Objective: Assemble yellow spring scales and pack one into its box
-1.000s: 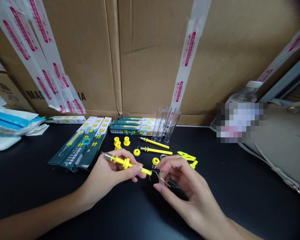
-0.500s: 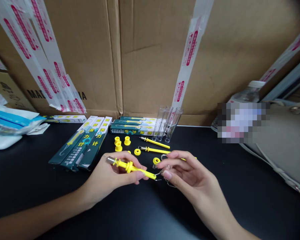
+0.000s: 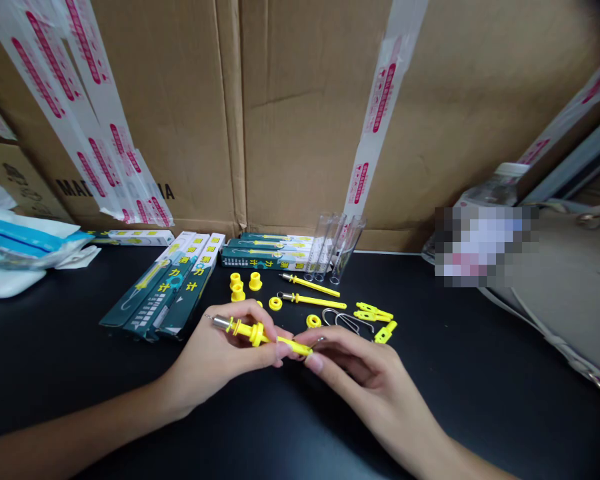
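My left hand (image 3: 230, 360) is closed around a yellow plastic spring-scale rod (image 3: 287, 343) with a metal spring at its left end. A yellow collar (image 3: 257, 335) sits around that rod. At the rod's right end, my right hand (image 3: 375, 380) pinches a thin metal hook (image 3: 319, 341); most of the hook is hidden by fingers. Just beyond my right hand lie several loose wire hooks (image 3: 349, 321) and a yellow ring (image 3: 313, 321). Two more spring rods (image 3: 314, 301) lie behind, and small yellow pointed pieces (image 3: 385, 332) rest to the right.
Yellow caps (image 3: 255, 281) and another ring (image 3: 275, 304) stand behind my left hand. Printed spring-scale boxes (image 3: 180, 293) lie at left, with clear tubes (image 3: 337, 267) upright at the back. A bottle (image 3: 505, 180) and a grey bag (image 3: 575, 287) are on the right; cardboard (image 3: 300, 133) walls the back.
My right hand has moved left and closed in on the rod's end with the hook. The loose hooks and pointed pieces behind it are now uncovered. My left hand stays nearly still.
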A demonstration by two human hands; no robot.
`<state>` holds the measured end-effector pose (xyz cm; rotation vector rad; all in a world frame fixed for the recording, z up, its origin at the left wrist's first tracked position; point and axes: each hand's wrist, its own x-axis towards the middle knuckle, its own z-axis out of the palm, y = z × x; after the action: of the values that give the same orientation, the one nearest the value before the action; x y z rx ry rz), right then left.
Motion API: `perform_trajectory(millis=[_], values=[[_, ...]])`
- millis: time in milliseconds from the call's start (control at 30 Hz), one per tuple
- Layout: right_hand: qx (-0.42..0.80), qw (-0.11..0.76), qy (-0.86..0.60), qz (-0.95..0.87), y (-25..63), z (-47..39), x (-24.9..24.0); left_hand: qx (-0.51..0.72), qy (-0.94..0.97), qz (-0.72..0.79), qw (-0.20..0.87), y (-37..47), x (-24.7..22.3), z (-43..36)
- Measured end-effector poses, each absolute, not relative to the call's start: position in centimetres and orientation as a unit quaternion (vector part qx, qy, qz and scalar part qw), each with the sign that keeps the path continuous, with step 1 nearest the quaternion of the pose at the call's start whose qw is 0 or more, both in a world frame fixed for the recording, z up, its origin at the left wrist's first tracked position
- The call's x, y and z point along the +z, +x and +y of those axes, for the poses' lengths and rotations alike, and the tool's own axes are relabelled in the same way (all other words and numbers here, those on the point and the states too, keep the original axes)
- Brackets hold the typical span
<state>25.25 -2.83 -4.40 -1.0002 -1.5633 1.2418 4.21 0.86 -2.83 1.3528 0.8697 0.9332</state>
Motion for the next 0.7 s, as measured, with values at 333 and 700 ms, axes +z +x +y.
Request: perform_trajectory(millis=[333,700], values=[[0.567,0.452,-0.404,-0.557,25.1,-2.6,-4.2,0.443,0.598,0.309,0.592,3.6,-3.2,0.8],[0.560,0.480,-0.414,-0.534,25.5,-2.8,-3.6,0.525,0.643,0.393,0.396,3.6,-3.2,0.3]])
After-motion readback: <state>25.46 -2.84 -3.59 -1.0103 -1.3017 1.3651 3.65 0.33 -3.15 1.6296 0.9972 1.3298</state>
